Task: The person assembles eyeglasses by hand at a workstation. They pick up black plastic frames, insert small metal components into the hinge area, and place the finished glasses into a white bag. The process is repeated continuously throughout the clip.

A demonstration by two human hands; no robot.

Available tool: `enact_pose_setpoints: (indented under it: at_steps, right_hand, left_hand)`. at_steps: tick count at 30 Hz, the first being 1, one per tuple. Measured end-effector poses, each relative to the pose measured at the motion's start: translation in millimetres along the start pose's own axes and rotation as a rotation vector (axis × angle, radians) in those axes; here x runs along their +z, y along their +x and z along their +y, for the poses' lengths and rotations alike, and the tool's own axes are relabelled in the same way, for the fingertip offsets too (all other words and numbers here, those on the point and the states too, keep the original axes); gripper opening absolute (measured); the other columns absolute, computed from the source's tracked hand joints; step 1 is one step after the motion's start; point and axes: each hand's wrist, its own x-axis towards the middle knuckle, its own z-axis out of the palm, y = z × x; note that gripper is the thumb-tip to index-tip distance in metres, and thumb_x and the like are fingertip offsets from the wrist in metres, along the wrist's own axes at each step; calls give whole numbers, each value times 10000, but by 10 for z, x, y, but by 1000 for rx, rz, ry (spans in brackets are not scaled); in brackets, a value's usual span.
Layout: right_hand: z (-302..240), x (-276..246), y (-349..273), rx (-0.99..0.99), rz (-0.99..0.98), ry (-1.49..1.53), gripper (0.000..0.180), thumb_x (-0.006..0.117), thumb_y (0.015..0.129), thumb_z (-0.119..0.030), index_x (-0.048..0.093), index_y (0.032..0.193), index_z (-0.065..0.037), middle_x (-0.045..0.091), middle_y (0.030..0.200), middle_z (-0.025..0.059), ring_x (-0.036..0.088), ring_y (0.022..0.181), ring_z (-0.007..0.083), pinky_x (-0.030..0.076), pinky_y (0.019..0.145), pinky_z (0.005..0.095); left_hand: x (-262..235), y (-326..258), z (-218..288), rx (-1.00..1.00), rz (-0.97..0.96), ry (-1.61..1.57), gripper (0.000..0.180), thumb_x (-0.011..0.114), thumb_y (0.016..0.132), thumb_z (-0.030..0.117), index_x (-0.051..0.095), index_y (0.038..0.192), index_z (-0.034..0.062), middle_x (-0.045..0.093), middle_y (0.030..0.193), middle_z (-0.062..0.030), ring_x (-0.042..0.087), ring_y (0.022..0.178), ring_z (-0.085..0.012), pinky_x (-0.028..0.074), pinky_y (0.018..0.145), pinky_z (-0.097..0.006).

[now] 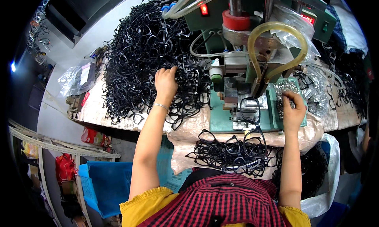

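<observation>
My left hand (166, 84) rests at the near side of a tall heap of black eyeglass frames (138, 57). Its fingers curl down among the frames, and their tips are partly hidden. My right hand (294, 110) is over a green tray holding small silvery metal parts (286, 88), thumb and forefinger bent together in a pinch. Whatever lies between those fingertips is too small to make out. Between my hands stands a green press machine, with a metal fixture (250, 104) under its head. One black eyeglass frame (259, 110) sits upright at the fixture.
More black frames (233, 152) lie on brown paper in front of my apron. A yellowish hose (276, 25) loops before the press head. A green-capped white bottle (215, 71) stands left of the fixture. A blue crate (104, 187) is below the table at left.
</observation>
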Motion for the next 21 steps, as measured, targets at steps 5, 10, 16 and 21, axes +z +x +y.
enact_pose_setpoints:
  at_steps: [5,10,16,21]
  right_hand:
    - [20,-616,-357,-56,11,-320,109,683,834,16,722,933,-8,709,947,83,652,900,198,489,850,303]
    - [-101,-841,-479,139,11,-115,128,683,809,30,724,927,-1,709,946,93,653,901,209,488,855,317]
    - [-753,10,89,-153,-159,192,106,704,774,-15,703,880,-6,703,920,88,663,871,205,504,808,313]
    - [-831,356,-107,83,-96,518,205,700,815,4,635,1009,-4,673,936,62,647,890,141,500,826,270]
  left_hand:
    - [-229,-191,18,-213,213,-245,257,665,848,32,691,1103,46,698,944,-109,659,854,-274,517,753,-383]
    - [-520,-405,414,-846,275,-1298,207,545,993,69,637,1177,94,616,956,31,445,710,-18,359,619,-163]
    - [-647,-210,985,-751,119,-1362,287,482,1059,318,634,1141,89,616,924,17,520,735,-51,424,641,-193]
    - [-468,-625,1090,-846,174,-1584,163,546,1024,141,564,1124,14,671,1036,-131,689,891,-223,589,794,-333]
